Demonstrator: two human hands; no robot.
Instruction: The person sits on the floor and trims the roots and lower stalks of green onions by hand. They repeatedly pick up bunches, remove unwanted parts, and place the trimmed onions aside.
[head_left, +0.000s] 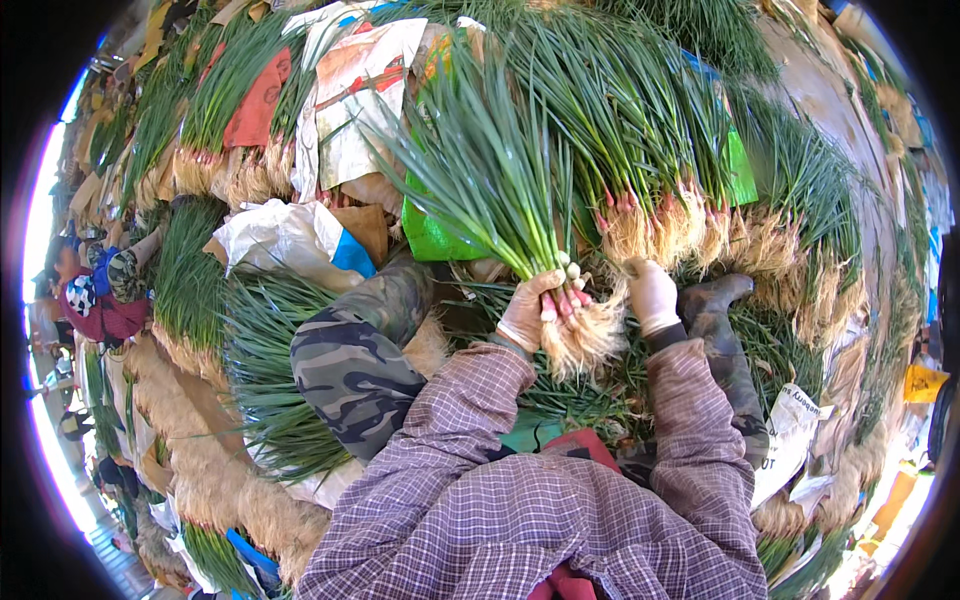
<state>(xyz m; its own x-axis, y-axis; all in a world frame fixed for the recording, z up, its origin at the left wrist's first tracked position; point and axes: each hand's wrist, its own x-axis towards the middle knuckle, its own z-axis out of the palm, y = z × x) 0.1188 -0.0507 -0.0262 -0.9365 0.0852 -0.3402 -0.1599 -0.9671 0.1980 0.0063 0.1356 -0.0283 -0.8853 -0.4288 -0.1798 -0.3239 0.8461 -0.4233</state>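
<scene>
My left hand (527, 309), in a thin pale glove, grips a bunch of green onions (517, 202) just above its reddish-white bulbs. The long green leaves fan out away from me, and the tangled straw-coloured roots (581, 337) hang towards my lap. A few round white bulbs (568, 268) stick out above my left thumb. Close by on the right is my gloved right hand (651, 296), its fingers curled in beside the root ends. Whether it pinches some root strands is hidden.
Rows of onion bunches (660, 202) lie beyond my hands, and a loose pile (292, 360) is at my left. Trimmed leaves (592, 397) cover the ground between my camouflage-clad legs. Sacks (277, 236) lie among the bunches. Another person (105, 292) sits at far left.
</scene>
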